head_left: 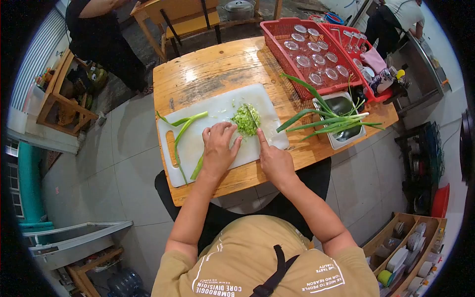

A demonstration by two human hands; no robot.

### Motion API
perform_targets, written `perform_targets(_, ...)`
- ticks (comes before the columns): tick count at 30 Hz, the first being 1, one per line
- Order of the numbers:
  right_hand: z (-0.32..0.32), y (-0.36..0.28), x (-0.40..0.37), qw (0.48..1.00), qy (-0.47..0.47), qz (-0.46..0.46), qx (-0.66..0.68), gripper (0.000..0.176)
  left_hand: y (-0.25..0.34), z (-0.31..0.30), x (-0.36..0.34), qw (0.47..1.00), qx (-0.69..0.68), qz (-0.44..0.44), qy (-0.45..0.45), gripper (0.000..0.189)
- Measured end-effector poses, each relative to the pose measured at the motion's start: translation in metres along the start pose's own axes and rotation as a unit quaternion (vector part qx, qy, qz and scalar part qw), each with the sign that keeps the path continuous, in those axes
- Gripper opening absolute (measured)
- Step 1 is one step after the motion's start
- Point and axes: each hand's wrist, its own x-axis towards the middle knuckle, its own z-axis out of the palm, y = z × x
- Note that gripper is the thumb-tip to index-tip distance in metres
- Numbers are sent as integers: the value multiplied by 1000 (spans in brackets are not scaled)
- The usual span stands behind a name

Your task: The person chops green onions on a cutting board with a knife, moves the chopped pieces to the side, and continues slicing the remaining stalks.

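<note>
My right hand [277, 162] is closed round the handle of a knife [253, 115], its index finger stretched along the top. The blade stands in a pile of finely chopped green onion [242, 120] on a white cutting board [264, 99]. Just left of the pile, my left hand [218, 148] rests low over the board, fingers loosely bent and thumb apart. One green onion piece [197, 167] runs under this hand, where the rest of it is hidden. Another cut stalk [183, 132] lies farther left, near the board's handle slot.
Whole green onions [336, 121] lie across a metal container [340, 142] on the right. Behind it, a red crate [282, 54] holds several upturned glasses. The wooden table [198, 69] has a curved edge. Two other people stand beyond the table, at far left and far right.
</note>
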Motion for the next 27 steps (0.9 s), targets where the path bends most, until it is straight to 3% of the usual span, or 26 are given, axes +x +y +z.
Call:
perform_targets(6, -5, -6, -14, 998, -40, 26, 37, 79, 26, -2, -22, 1000, -10, -11, 10, 33)
perform_targets(10, -11, 0, 1, 998, -5, 17, 57, 78, 37, 6, -29, 999, -39, 0, 22, 28)
perform_targets(27, -15, 1, -2, 1000, 3, 7, 25, 74, 27, 19, -37, 998, -45, -20, 26, 26)
